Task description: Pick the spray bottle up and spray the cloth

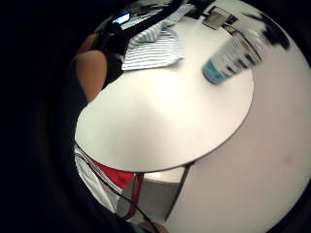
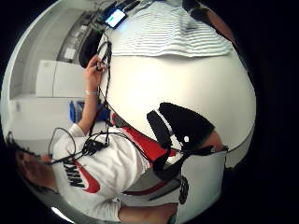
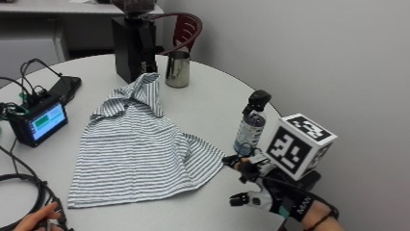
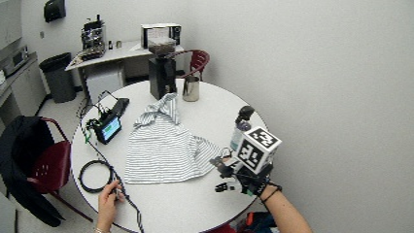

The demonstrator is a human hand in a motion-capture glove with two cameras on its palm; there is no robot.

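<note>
The spray bottle (image 3: pixel 250 126), clear with a black trigger head, stands upright near the right edge of the round white table (image 3: pixel 211 103). The grey-and-white striped cloth (image 3: pixel 135 147) lies spread out to its left. My gloved right hand (image 3: pixel 268 191) hovers just in front of the bottle, a short gap away, with its fingers (image 3: pixel 238 164) spread toward it and nothing in them. The little finger side palm view shows the bottle (image 1: pixel 229 59) and the cloth (image 1: pixel 154 46) ahead of the palm. In the wide view the hand (image 4: pixel 236 179) is below the bottle (image 4: pixel 240 128) and beside the cloth (image 4: pixel 165 145).
A steel cup (image 3: pixel 177 70) and a tall black appliance (image 3: pixel 134 47) stand at the table's far side, with a red chair (image 3: pixel 186 26) behind. A small screen (image 3: pixel 41 121) and coiled cables (image 3: pixel 18 190) lie at the left, by the bare left hand (image 3: pixel 40 219). A wall runs close on the right.
</note>
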